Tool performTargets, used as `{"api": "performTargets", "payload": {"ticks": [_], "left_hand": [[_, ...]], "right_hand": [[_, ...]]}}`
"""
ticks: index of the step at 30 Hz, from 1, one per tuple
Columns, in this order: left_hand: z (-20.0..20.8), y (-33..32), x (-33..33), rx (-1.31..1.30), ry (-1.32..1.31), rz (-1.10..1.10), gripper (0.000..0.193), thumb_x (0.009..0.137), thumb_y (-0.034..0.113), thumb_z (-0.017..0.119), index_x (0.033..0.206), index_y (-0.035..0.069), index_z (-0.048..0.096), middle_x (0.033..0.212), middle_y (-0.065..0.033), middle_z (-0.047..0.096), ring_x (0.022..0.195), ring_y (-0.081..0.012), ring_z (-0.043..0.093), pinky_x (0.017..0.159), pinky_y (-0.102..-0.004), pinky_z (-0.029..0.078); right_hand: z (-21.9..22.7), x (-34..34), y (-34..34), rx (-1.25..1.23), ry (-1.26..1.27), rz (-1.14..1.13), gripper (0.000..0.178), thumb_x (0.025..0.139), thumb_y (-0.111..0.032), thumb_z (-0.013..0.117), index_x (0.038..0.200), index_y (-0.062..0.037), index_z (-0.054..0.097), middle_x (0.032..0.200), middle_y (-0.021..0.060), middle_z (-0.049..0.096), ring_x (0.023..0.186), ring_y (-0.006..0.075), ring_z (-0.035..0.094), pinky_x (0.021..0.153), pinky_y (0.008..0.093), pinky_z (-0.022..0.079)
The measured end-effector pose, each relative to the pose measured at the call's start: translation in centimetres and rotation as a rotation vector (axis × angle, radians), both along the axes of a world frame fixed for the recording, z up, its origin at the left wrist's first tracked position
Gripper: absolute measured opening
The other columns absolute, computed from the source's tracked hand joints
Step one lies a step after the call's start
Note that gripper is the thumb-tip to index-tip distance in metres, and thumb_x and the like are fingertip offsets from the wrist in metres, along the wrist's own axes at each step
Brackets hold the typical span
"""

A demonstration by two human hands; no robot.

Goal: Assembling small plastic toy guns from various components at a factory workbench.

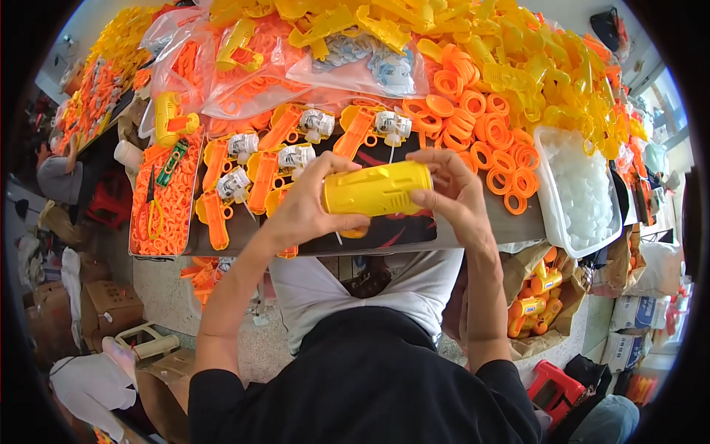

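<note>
A yellow plastic cylinder-shaped toy shell [377,191] lies sideways between my two hands above the front of the table. My left hand [307,203] grips its left end, thumb beneath and fingers over the top. At the other end my right hand [457,194] closes on the shell, the thumb pressing its front side. Just beyond and to the left lie several half-built orange and yellow toy guns [281,129] with white motor-like units [316,124] on them. A black mat with red marks [396,231] is partly hidden under the shell and my hands.
Left: a tray [191,222] of small orange parts, with yellow-handled scissors [154,218] and a green tool [174,163]. Right: orange rings [499,159] and a white tub [549,196] of whitish pieces. Yellow shells [540,66] heap behind. A paper bag [551,337] holds toy guns.
</note>
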State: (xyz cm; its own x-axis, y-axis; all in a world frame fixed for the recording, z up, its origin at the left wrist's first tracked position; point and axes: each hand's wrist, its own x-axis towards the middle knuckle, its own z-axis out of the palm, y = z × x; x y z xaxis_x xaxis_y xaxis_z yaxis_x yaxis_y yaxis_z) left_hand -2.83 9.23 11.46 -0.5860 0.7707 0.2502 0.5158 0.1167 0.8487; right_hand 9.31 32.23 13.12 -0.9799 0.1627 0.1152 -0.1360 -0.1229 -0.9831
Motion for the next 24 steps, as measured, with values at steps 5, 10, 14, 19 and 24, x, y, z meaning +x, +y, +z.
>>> {"api": "performTargets", "payload": {"ticks": [5,10,14,19,24], "left_hand": [[2.2,1.8,0.2,-0.172,0.098,0.002,0.088,0.066,0.024,0.096,0.138,0.003,0.050,0.120,-0.0087,0.068,0.110,-0.0185,0.066,0.095,-0.0371,0.053],[-1.0,-0.1,-1.5,0.166,-0.291,-0.002,0.076,0.070,0.021,0.095,0.133,0.004,0.056,0.122,-0.0047,0.067,0.112,-0.0172,0.064,0.099,-0.0350,0.051],[-2.2,-0.5,-1.8,0.415,-0.498,-0.049,0.094,0.067,0.024,0.097,0.143,0.004,0.046,0.128,-0.0077,0.064,0.118,-0.0176,0.062,0.103,-0.0352,0.051],[-2.0,-0.3,-1.9,0.709,-0.411,0.030,0.106,0.061,0.034,0.100,0.144,0.005,0.040,0.132,-0.0146,0.060,0.123,-0.0232,0.060,0.104,-0.0396,0.052],[-1.5,0.0,-1.2,0.757,-0.315,0.104,0.080,0.070,0.022,0.093,0.132,0.005,0.045,0.120,-0.0130,0.063,0.108,-0.0225,0.066,0.096,-0.0375,0.056]], "right_hand": [[4.4,-1.4,-2.9,0.686,0.298,-0.062,0.071,0.073,-0.011,0.088,0.136,-0.0028,0.056,0.129,0.0100,0.063,0.116,0.0220,0.063,0.106,0.0365,0.045],[-1.8,-0.2,0.6,0.624,0.328,-0.103,0.074,0.094,-0.021,0.072,0.153,0.0031,0.035,0.144,0.0174,0.055,0.130,0.0271,0.058,0.111,0.0437,0.044],[-4.6,0.1,-1.4,-0.061,0.019,0.114,0.062,0.100,-0.019,0.065,0.151,0.0044,0.040,0.143,0.0182,0.055,0.127,0.0261,0.060,0.101,0.0391,0.055],[-4.7,-0.1,-2.6,-0.100,0.142,0.143,0.071,0.097,-0.021,0.070,0.155,-0.0009,0.035,0.152,0.0184,0.048,0.127,0.0257,0.060,0.098,0.0363,0.056],[-4.6,0.0,-2.9,-0.046,0.113,0.056,0.070,0.097,-0.016,0.070,0.156,-0.0008,0.034,0.155,0.0200,0.044,0.128,0.0256,0.059,0.095,0.0359,0.057]]}}
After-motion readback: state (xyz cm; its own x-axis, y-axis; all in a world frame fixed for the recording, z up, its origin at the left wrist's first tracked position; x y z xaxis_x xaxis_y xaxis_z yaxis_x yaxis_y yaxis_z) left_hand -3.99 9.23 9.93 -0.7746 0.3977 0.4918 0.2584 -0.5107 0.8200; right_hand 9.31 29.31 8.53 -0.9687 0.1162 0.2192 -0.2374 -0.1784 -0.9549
